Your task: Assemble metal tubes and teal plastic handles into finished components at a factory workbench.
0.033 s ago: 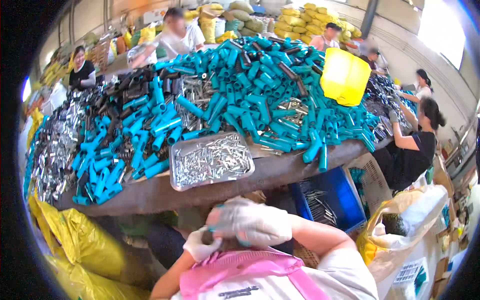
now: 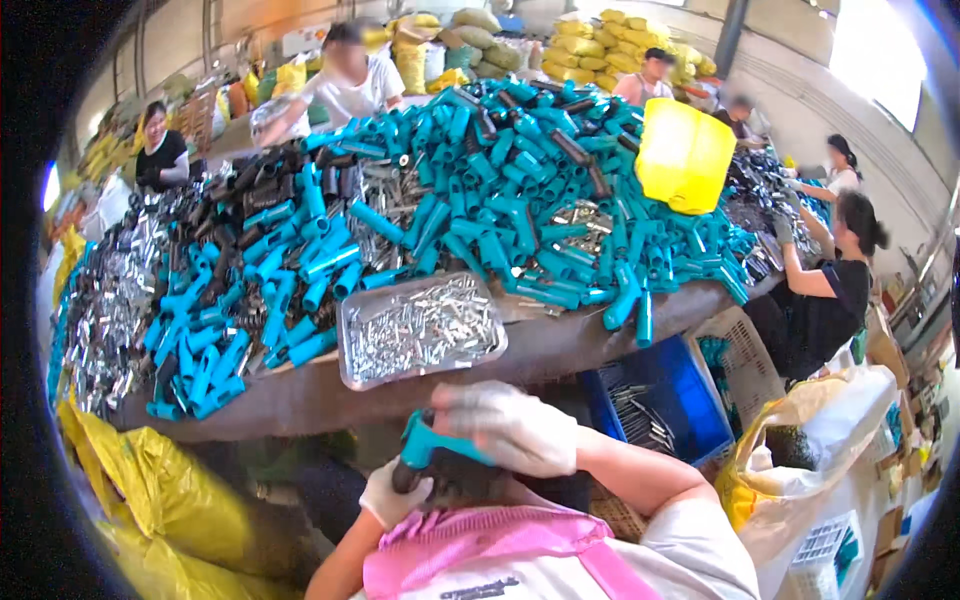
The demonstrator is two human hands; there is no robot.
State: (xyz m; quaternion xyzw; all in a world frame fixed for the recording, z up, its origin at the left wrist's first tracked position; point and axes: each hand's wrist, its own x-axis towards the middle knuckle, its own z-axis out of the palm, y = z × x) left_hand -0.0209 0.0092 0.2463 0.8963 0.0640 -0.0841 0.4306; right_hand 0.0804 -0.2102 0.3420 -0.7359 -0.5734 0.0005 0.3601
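My left hand [image 2: 393, 496], in a white glove, is closed around the dark end of a teal, bent plastic tube [image 2: 418, 440]. The tube stands tilted up in front of my pink apron [image 2: 450, 545], and one teal arm of it reaches right, below my other hand. My right hand [image 2: 515, 428], also gloved, is at the tube's upper side. Its fingers are smeared by motion, so their grip is unclear. Just beyond the hands, at the table's front edge, is a clear plastic tray [image 2: 345, 345] of small silvery metal pieces.
A large heap of teal tubes [image 2: 520, 150] covers the table, with black parts [image 2: 275, 180] and metal pieces [image 2: 110, 320] at left. A yellow tub [image 2: 685, 155] rests on it. Below stand a blue crate [image 2: 690, 380] and yellow sacks [image 2: 180, 490]. Several people work around the table.
My hands have come apart a little: the right has shifted upward, the left slightly down and left. The teal tube, mostly hidden before, now shows between them.
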